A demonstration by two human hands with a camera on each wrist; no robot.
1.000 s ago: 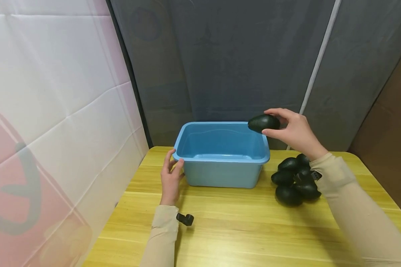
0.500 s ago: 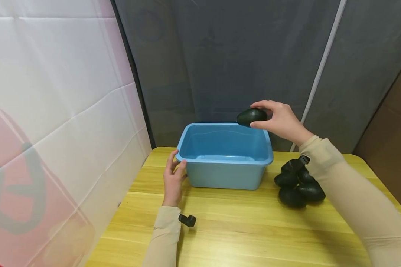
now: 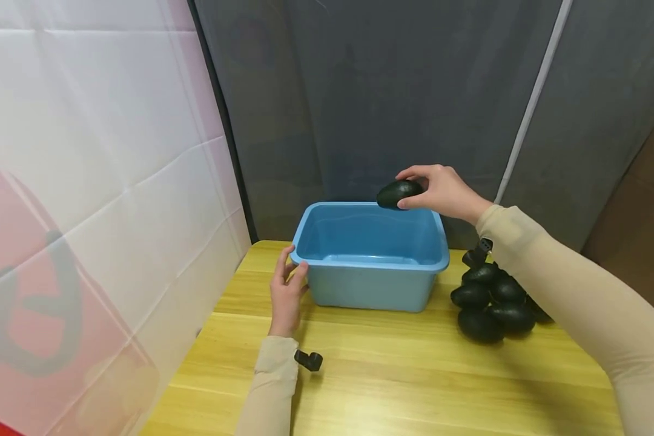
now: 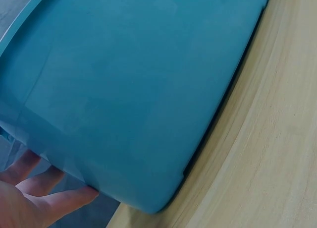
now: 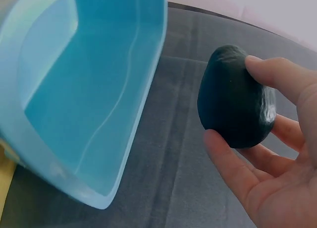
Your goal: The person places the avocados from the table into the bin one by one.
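Pale yellow wooden tabletop (image 3: 392, 375), carrying everything in view. Toward its far edge, a rectangular light-blue plastic tub (image 3: 372, 289), long axis running left to right across the head view, open side up. Nothing inside it: bare blue floor and walls in both the head view and the right wrist view (image 5: 94, 94).

To the right of the tub, apart from its wall, a heap of dark green oval avocados (image 3: 493, 303) lying on the tabletop, partly hidden behind the right sleeve.

Right hand (image 3: 444, 192) raised above the tub's far right corner, thumb and fingers curled round a single dark green avocado (image 3: 398, 194), pinching it between thumb below and fingertips above. Avocado's long axis roughly level, pointing left from the palm toward the tub's middle; held clear of the rim, over the back edge of the opening, with the tub's hollow lying below and toward the person. Plainly the nearer hand to the opening.

Left hand (image 3: 286, 292) low on the tabletop, fingers straight and relaxed, laid against the tub's near left corner (image 4: 99, 188); touching the outer wall, gripping nothing.

Small black clip-like device (image 3: 308, 360) at the left wrist.
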